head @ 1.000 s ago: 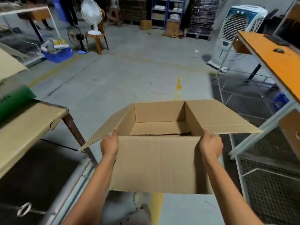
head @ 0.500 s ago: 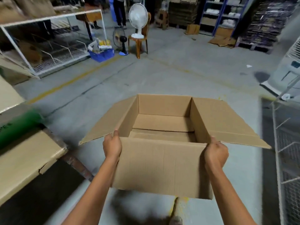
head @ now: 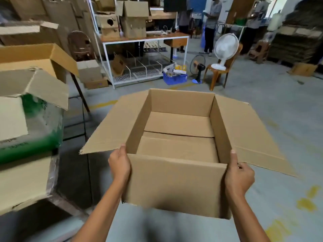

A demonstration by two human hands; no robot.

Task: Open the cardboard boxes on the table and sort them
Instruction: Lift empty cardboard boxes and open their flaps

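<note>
With left hand (head: 119, 165) and right hand (head: 238, 175) curled round the near corners of the open cardboard box (head: 174, 182), swings left, bringing stacked cartons (head: 35, 88) into view left of it; opening done, likely sorting next.

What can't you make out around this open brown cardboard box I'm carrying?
Head view:
- Underside of the open brown cardboard box: hidden by its own walls.
- Fingers of the left hand and right hand: mostly hidden behind the box.
- Lettering on the green-and-white carton: blurred by motion.
- Far standing people: cut by top edge.
</note>
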